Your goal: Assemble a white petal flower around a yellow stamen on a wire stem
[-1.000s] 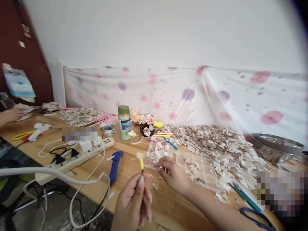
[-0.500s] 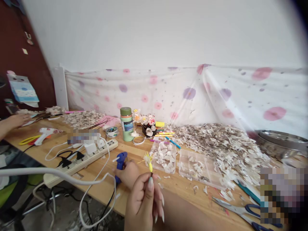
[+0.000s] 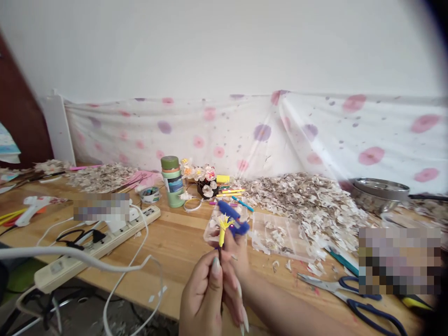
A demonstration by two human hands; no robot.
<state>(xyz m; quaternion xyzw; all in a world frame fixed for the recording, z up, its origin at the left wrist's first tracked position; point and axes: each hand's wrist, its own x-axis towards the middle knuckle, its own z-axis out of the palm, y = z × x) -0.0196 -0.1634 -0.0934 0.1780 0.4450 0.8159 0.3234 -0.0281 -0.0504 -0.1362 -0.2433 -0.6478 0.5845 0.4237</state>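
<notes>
My left hand, at the bottom centre, pinches the dark thin stem of a yellow artificial flower centre between thumb and fingers. The flower centre stands upright with its fringed tip spread. Just behind it, my right hand is closed around a blue hot glue gun. The flower centre partly covers the gun and the right fingers, and I cannot tell whether the nozzle touches it. Beneath the gun is a clear plastic box with pale petals. A clear divided box with petal scraps lies to its right.
A power strip and a white cable run along the left. Scissors lie open at the right. Behind are a green bottle, artificial flowers and a large petal heap. A white glue gun lies far left.
My right hand has carried the blue glue gun from the table's left side to the right, behind the flower centre. My left hand keeps its pinch. The view has turned to the right.
</notes>
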